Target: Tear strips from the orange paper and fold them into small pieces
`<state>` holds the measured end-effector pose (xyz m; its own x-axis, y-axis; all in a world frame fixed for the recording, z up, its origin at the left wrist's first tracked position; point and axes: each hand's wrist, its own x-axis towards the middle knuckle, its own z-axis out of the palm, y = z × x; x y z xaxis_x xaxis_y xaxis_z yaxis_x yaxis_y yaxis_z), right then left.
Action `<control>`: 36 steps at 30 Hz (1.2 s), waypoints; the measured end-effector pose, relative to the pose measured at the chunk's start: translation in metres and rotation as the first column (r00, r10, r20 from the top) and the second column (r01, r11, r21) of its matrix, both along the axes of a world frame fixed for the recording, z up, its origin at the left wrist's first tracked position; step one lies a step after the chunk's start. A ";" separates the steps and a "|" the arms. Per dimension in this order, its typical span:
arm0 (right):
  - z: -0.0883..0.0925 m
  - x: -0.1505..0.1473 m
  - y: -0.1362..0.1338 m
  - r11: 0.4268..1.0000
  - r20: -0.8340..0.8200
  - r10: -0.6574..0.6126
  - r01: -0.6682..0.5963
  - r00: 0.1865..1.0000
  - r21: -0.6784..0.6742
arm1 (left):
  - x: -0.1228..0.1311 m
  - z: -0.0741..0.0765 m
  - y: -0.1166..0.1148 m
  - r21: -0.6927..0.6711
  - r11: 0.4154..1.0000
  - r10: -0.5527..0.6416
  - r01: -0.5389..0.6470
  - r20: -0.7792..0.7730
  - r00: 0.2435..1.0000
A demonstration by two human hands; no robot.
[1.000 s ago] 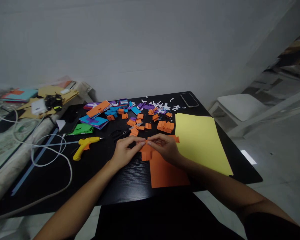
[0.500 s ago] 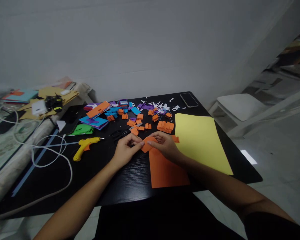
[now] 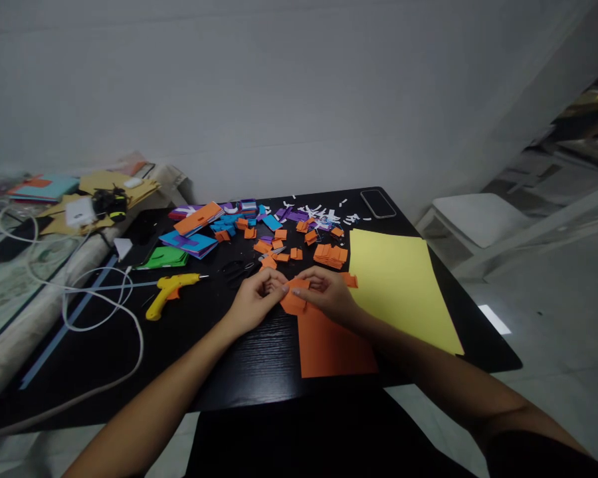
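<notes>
A small piece of orange paper (image 3: 294, 303) is pinched between both hands above the table. My left hand (image 3: 256, 297) grips its left side with thumb and fingers. On the other side, my right hand (image 3: 327, 292) closes on the paper, thumb lying across its front. Below it lies a larger orange sheet (image 3: 331, 348), partly under my right wrist. Scissors (image 3: 239, 271) with black handles rest just beyond my left hand, the blades partly covered by orange scraps. A stack of folded orange pieces (image 3: 330, 255) sits beyond my right hand.
Yellow sheets (image 3: 398, 285) lie at the right, a phone (image 3: 377, 203) behind them. A yellow glue gun (image 3: 172, 292) and a white cable (image 3: 134, 318) are at the left. Folded coloured papers (image 3: 197, 219) and white scraps (image 3: 323, 216) cover the back of the black table (image 3: 249, 378).
The small orange paper has turned between my fingers and shows more of its face, with a fold near my right thumb. Both hands have hardly moved.
</notes>
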<state>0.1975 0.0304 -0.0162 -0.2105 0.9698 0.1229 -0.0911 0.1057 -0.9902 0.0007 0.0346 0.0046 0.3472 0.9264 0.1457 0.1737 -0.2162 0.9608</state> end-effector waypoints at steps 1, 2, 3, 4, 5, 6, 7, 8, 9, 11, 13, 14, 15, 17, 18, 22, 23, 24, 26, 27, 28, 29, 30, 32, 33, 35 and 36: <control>0.000 0.001 0.000 1.000 0.009 0.000 0.000 1.000 0.011 | 0.000 0.000 0.000 -0.005 1.000 0.007 -0.007 0.000 1.000; 0.000 0.001 0.000 1.000 0.016 -0.002 0.002 1.000 0.019 | 0.000 -0.001 0.000 -0.010 1.000 0.012 -0.011 0.002 1.000; 0.000 0.001 0.000 1.000 0.022 -0.005 0.005 1.000 0.023 | 0.000 -0.001 0.000 -0.014 1.000 0.012 -0.012 0.005 1.000; 0.000 0.001 0.000 1.000 0.026 -0.007 0.007 1.000 0.024 | 0.000 0.000 0.000 -0.018 1.000 0.009 -0.008 0.007 1.000; 0.001 0.001 0.000 1.000 0.025 -0.010 0.009 1.000 0.024 | 0.000 0.000 0.000 -0.021 1.000 0.002 -0.002 0.008 1.000; 0.001 0.001 0.000 1.000 0.024 -0.009 0.008 1.000 0.024 | 0.000 0.001 0.000 -0.023 1.000 -0.006 0.006 0.011 1.000; 0.002 0.001 -0.001 1.000 0.022 -0.006 0.006 1.000 0.024 | 0.000 0.001 0.000 -0.023 1.000 -0.016 0.016 0.016 1.000; 0.002 0.001 -0.001 1.000 0.019 -0.003 0.002 1.000 0.024 | 0.000 0.002 0.000 -0.022 0.999 -0.024 0.024 0.022 0.999; 0.002 0.001 -0.001 1.000 0.014 0.000 0.000 1.000 0.022 | 0.001 0.003 0.000 -0.019 0.999 -0.028 0.029 0.029 0.999; 0.003 0.001 -0.001 1.000 0.004 0.007 -0.007 1.000 0.013 | 0.001 0.004 0.000 -0.009 1.000 -0.030 0.030 0.042 0.999; 0.003 0.002 0.000 1.000 -0.004 0.024 -0.024 1.000 0.001 | 0.001 0.004 0.001 0.002 1.000 -0.023 0.023 0.052 0.998; 0.004 0.003 0.000 0.999 -0.007 0.033 -0.033 0.999 -0.005 | 0.000 0.004 0.001 0.009 1.000 -0.018 0.017 0.055 0.998; 0.004 0.003 0.001 0.999 -0.009 0.043 -0.043 0.999 -0.013 | 0.000 0.005 0.001 0.015 1.000 -0.011 0.010 0.059 0.998; 0.006 0.005 0.001 0.998 -0.012 0.061 -0.061 0.998 -0.034 | 0.000 0.005 0.002 0.024 1.000 0.004 -0.005 0.064 0.998; 0.007 0.005 0.001 0.997 -0.016 0.066 -0.066 0.998 -0.047 | -0.001 0.006 0.002 0.027 1.000 0.010 -0.012 0.065 0.998; 0.010 0.009 0.003 0.989 -0.079 0.090 -0.099 0.993 -0.114 | -0.002 0.008 0.002 0.044 0.999 0.015 -0.017 0.058 0.998; 0.010 0.010 0.003 0.983 -0.100 0.110 -0.123 0.989 -0.134 | -0.003 0.008 0.002 0.053 0.998 0.015 -0.018 0.051 0.999; 0.010 0.010 0.004 0.977 -0.118 0.134 -0.152 0.984 -0.152 | -0.003 0.008 0.002 0.064 0.998 0.017 -0.020 0.042 0.999; 0.010 0.011 0.005 0.965 -0.140 0.177 -0.200 0.974 -0.172 | -0.004 0.008 0.001 0.094 0.995 0.022 -0.023 0.015 1.000; 0.009 0.011 0.005 0.963 -0.137 0.185 -0.207 0.973 -0.172 | -0.004 0.008 0.000 0.111 0.994 0.023 -0.022 -0.002 1.000; 0.009 0.010 0.005 0.964 -0.123 0.184 -0.204 0.975 -0.170 | -0.003 0.008 0.000 0.130 0.991 0.022 -0.020 -0.016 1.000; 0.009 0.009 0.004 0.965 -0.102 0.181 -0.196 0.978 -0.172 | -0.003 0.008 -0.001 0.151 0.988 0.021 -0.017 -0.029 0.999; 0.008 0.009 0.004 0.966 -0.081 0.178 -0.190 0.981 -0.177 | -0.003 0.008 -0.001 0.174 0.985 0.017 -0.010 -0.041 0.999; 0.007 0.006 0.003 0.958 -0.051 0.196 -0.202 0.979 -0.203 | -0.003 0.008 -0.002 0.221 0.975 0.008 0.007 -0.064 0.998; 0.006 0.006 0.002 0.955 -0.047 0.207 -0.213 0.977 -0.209 | -0.003 0.009 -0.003 0.242 0.970 0.004 0.015 -0.078 0.997; 0.005 0.004 0.001 0.955 -0.041 0.214 -0.218 0.976 -0.201 | -0.003 0.010 -0.003 0.269 0.963 -0.007 0.034 -0.101 0.995; 0.004 0.004 0.001 0.960 -0.033 0.206 -0.209 0.978 -0.187 | -0.004 0.010 -0.003 0.274 0.961 -0.013 0.041 -0.107 0.994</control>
